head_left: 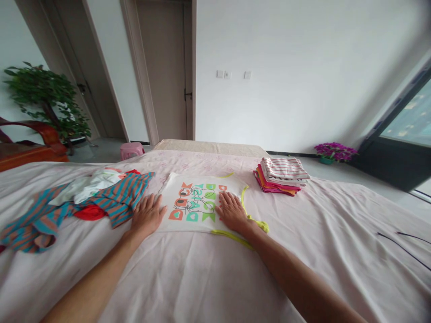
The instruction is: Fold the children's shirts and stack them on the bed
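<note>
Shirt (pixel 198 202): white, coloured print up, yellow-green trim; spread flat on sheet (pixel 182 278).
Left hand (pixel 148 213): palm down at shirt's left edge.
Right hand (pixel 232 210): palm down on shirt, near its trimmed right end.
Clothes heap (pixel 126 195): left of shirt; crumpled; striped, white, red pieces.
Folded stack (pixel 283 170): right of shirt, farther back; striped cloth topmost.
Stool (pixel 132 151): pink; beyond shirt, leftward.

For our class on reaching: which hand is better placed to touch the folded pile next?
Probably the right hand: it lies on the white shirt, nearer the folded pile; the left hand rests farther off, beside the loose clothes.
</note>
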`<state>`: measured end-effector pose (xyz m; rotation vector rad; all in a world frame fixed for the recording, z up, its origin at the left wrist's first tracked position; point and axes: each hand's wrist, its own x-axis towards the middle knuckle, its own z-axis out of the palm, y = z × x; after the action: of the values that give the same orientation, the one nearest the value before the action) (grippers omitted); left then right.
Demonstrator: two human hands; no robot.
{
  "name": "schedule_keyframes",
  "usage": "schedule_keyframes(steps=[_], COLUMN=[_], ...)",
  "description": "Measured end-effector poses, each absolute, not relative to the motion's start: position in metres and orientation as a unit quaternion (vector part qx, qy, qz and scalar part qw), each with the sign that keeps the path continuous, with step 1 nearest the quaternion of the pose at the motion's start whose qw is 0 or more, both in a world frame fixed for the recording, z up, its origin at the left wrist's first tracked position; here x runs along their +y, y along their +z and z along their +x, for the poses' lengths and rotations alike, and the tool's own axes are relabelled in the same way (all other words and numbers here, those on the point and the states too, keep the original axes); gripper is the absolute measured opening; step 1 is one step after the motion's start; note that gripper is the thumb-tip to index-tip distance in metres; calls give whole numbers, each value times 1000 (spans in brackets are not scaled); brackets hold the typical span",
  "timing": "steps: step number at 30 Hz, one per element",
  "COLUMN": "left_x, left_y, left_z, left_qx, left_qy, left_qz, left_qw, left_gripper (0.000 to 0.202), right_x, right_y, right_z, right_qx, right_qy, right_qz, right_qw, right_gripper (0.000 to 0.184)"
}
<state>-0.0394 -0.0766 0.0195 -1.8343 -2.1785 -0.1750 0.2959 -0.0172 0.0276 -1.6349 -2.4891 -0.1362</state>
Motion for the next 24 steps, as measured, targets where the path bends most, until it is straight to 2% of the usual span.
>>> schedule_keyframes(steps=[6, 11, 15, 24], left_x=[-86, -83, -84, -83], left_y=[30, 32, 24, 13], left_z=[-24, 10, 23, -29], left_qx=[-713, -622, -607, -708], left_qy=[-123, -175, -132, -77], left_qz=[-657, -757, -782, -694], left_qw=[211, 100, 50, 104], left_gripper=[50, 55, 64, 63], right_x=[-28, -53, -59, -56], right_y=[42, 43, 39, 38], right_z=[289, 268, 268, 308], right_qx=[-827, -864, -882, -850], right_qy=[-28, -10, 2, -30], right_qz=[-558, -498, -467, -519], right_qw=[62, 73, 72, 80], right_gripper=[68, 66, 62, 64])
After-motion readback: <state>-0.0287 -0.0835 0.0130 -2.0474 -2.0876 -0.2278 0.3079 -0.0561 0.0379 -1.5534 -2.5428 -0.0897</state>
